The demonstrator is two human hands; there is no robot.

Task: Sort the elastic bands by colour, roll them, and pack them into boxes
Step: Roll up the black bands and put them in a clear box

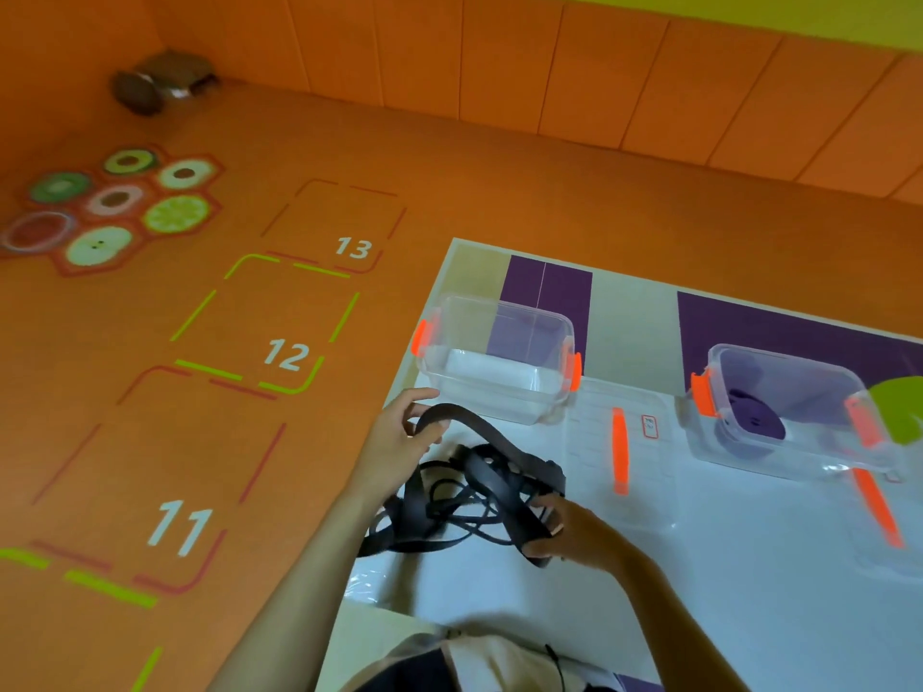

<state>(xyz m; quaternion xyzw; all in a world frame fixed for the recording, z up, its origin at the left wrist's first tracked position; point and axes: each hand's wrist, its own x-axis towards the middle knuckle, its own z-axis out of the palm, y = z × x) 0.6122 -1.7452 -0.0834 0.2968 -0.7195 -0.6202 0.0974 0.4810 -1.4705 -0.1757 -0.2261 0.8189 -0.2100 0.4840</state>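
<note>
A tangle of black elastic bands (449, 511) lies on the white table (724, 591) near its left edge. My left hand (394, 442) grips one raised loop of black band at the upper left of the pile. My right hand (574, 534) pinches another black strand at the pile's lower right. Just behind the pile stands a clear box with orange clips (499, 362), holding a white roll. A second clear box (789, 412) further right holds a purple roll (756, 417).
Two clear lids with orange handles (619, 452) (879, 511) lie flat by the boxes. A green shape (899, 407) sits at the right edge. The orange floor (200, 392) with numbered squares lies left of the table. A dark object (160, 82) sits in the far corner.
</note>
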